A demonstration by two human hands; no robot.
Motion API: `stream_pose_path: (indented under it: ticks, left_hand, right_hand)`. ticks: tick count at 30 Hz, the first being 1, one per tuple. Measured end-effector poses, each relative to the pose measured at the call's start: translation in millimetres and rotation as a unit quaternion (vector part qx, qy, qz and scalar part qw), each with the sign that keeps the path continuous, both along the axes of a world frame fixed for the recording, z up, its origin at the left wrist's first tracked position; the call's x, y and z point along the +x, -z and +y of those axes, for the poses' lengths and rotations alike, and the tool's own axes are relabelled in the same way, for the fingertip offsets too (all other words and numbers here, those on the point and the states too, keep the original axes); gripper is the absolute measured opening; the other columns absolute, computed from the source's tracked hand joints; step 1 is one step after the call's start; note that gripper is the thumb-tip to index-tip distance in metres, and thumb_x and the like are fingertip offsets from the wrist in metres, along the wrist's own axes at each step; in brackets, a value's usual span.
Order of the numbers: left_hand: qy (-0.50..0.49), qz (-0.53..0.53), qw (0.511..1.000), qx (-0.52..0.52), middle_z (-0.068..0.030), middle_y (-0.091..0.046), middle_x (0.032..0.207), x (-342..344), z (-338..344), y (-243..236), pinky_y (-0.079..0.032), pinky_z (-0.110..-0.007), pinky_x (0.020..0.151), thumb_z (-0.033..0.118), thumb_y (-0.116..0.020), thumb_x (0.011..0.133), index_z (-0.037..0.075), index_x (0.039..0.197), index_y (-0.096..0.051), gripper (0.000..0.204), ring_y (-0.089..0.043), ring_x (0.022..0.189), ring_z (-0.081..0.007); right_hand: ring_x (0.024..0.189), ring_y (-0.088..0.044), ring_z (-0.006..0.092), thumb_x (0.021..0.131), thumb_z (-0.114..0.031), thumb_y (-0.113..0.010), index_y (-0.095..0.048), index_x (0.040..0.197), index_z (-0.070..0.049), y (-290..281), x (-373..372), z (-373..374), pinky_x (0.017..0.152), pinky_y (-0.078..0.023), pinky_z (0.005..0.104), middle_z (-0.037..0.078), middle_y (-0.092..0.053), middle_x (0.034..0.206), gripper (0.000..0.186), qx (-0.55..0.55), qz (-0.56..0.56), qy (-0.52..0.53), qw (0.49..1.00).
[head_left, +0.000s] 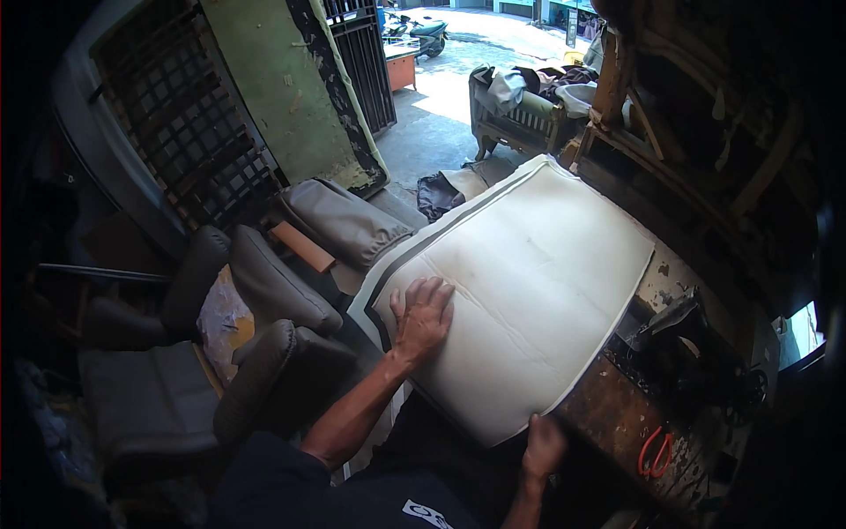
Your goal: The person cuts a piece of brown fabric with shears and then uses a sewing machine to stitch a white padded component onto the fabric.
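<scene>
A large cream padded panel (538,264), with a pale backing and a dark strip along its left edge, lies in front of me. My left hand (423,317) rests on its left part, fingers apart and pressed down on the surface. My right hand (542,450) is at the panel's near right edge, fingers curled on it and somewhat blurred. Right of the panel is a worn brown work surface (599,414) with a red-handled tool (654,454) and a dark machine-like object (670,326).
Grey padded chair pieces (150,397) and a grey cushion (339,220) crowd the left. A green board (264,97) leans behind them. Wooden frames (749,132) stand at right. An armchair with piled fabric (515,123) and a scooter (427,35) are beyond, by the opening.
</scene>
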State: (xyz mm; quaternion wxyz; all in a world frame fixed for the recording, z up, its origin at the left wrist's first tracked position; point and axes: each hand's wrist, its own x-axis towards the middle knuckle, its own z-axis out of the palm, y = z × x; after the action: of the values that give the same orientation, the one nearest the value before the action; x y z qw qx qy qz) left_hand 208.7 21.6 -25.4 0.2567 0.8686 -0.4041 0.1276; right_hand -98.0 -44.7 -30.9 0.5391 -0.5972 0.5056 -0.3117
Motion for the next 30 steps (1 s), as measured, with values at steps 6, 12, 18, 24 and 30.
stream_pose_path:
  ticks: [6,12,18,24,30]
  left_hand:
    - [-0.003,-0.009,1.0,-0.006,-0.0047,-0.053,0.141,1.3,0.1,2.3,-0.019,-0.063,0.114,0.027,-0.061,0.097,0.02,0.133,-0.062,0.037,-0.039,0.139,-0.0288]
    - [0.002,-0.019,1.0,-0.015,-0.0045,-0.052,0.141,2.1,0.0,3.0,-0.021,-0.067,0.112,0.028,-0.06,0.097,0.02,0.132,-0.06,0.036,-0.04,0.138,-0.0285]
    - [0.003,-0.015,1.0,-0.011,-0.0047,-0.052,0.141,2.0,0.2,2.3,-0.021,-0.067,0.112,0.028,-0.061,0.097,0.02,0.132,-0.06,0.037,-0.04,0.138,-0.0288]
    - [0.003,-0.012,1.0,-0.011,-0.0051,-0.051,0.14,1.0,0.1,1.1,-0.021,-0.068,0.111,0.028,-0.061,0.096,0.02,0.132,-0.061,0.036,-0.04,0.138,-0.0288]
    - [0.007,-0.007,1.0,-0.011,-0.0054,-0.051,0.14,1.6,0.7,0.8,-0.021,-0.068,0.111,0.028,-0.061,0.097,0.02,0.132,-0.06,0.036,-0.039,0.138,-0.029]
  right_hand:
    - [0.067,-0.033,0.0046,0.1,-0.021,-0.069,-0.06,0.076,-0.003,-2.0,0.4,0.5,0.059,-0.027,0.0266,-0.008,-0.044,0.069,0.032,0.0,0.012,-0.003,1.0]
    - [0.067,-0.034,0.0052,0.1,-0.021,-0.069,-0.06,0.076,-0.002,-2.5,0.1,0.2,0.06,-0.028,0.0269,-0.008,-0.044,0.069,0.031,0.003,0.008,0.003,1.0]
    - [0.068,-0.036,0.0058,0.099,-0.022,-0.07,-0.063,0.08,-0.001,-0.2,-0.5,0.5,0.061,-0.029,0.0266,-0.007,-0.046,0.07,0.03,0.007,0.006,0.0,1.0]
    - [0.069,-0.037,0.0062,0.099,-0.023,-0.071,-0.065,0.082,0.0,-0.1,-1.2,0.1,0.062,-0.031,0.0267,-0.007,-0.048,0.07,0.029,0.015,0.001,0.002,1.0]
    - [0.068,-0.039,0.006,0.099,-0.023,-0.071,-0.067,0.085,0.0,-3.1,-1.0,0.4,0.062,-0.033,0.0264,-0.007,-0.051,0.07,0.028,-0.001,0.023,-0.001,1.0]
